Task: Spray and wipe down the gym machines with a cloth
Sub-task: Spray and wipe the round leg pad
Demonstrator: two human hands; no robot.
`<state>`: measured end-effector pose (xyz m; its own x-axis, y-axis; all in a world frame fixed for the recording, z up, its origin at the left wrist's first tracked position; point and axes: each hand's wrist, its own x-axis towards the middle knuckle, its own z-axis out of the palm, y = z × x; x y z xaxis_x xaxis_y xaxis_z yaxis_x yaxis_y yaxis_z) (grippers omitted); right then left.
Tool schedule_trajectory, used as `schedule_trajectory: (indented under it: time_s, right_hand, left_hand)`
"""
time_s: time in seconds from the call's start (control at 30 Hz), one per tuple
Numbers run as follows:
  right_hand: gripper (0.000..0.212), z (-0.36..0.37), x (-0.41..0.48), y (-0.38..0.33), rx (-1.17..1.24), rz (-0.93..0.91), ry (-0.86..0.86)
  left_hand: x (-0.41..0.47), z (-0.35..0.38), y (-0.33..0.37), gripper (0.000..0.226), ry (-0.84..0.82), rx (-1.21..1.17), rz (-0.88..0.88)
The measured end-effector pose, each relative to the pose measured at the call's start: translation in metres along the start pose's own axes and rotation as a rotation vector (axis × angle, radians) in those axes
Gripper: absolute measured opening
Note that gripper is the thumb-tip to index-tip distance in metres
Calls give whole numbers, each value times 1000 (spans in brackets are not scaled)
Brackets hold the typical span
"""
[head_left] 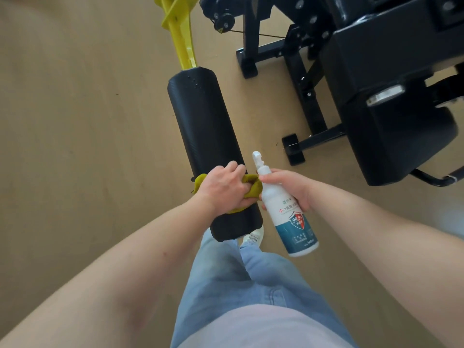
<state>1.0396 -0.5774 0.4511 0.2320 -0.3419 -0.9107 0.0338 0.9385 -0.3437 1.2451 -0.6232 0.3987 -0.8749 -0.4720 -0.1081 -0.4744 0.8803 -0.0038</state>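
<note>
Black cylindrical roller pad (pixel 203 146), finely ribbed and matte, mounted on a yellow metal arm (pixel 180 33) whose upper part is cut off by the frame edge. Droplets (pixel 194 81) bead near the pad's far end. The left hand (pixel 226 189) grips a crumpled olive-yellow cloth (pixel 252 187), pressing it onto the pad near its closer end; most of the cloth is hidden beneath the fingers. The right hand (pixel 288 189) curls round a white spray bottle (pixel 288 222) with a teal label, just beside the pad. The glossy black machine frame (pixel 301 96) stands to the right, partly out of view.
</note>
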Motion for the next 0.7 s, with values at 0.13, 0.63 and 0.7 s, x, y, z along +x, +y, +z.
schedule_trajectory:
  time_s: [0.13, 0.63, 0.7]
  right_hand:
    - [25, -5, 9, -17, 34, -24, -4]
    - [31, 16, 56, -105, 121, -92, 16]
    - [29, 17, 59, -113, 136, -92, 23]
  left_hand:
    - [21, 3, -33, 54, 74, 49, 14]
    - [74, 16, -178, 47, 308, 21, -20]
    - [84, 15, -200, 49, 274, 23, -91]
